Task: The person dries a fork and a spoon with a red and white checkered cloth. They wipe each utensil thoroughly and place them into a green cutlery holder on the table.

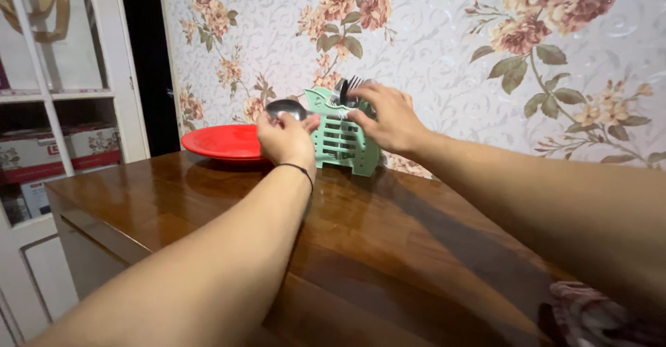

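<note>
Two bare arms reach out from the bottom of the view, over a brown wooden table. Its top is smooth and shiny, and light from the room shows on it. A bit of cloth with a red and white pattern lies at the near right corner.

At the far edge of the table stands a green plastic holder. It has slots cut in its sides and a pointed shape on top. Dark forks stick up out of it. The right hand rests on top of the holder with its fingers curled around the rim, just beside the forks. I cannot tell if it grips a fork.

The left hand is closed around a metal spoon. The round, shiny bowl of the spoon pokes up above the fingers, just to the left of the holder. A thin black band goes around the left wrist.

Behind the left hand sits a flat, round, red plate, touching the table top.

The wall behind has pale bumpy paper with big pink and tan flowers and green leaves. On the left stands a white cabinet with glass doors. Boxes sit on its shelves. A dark gap shows between the cabinet and the wall.
</note>
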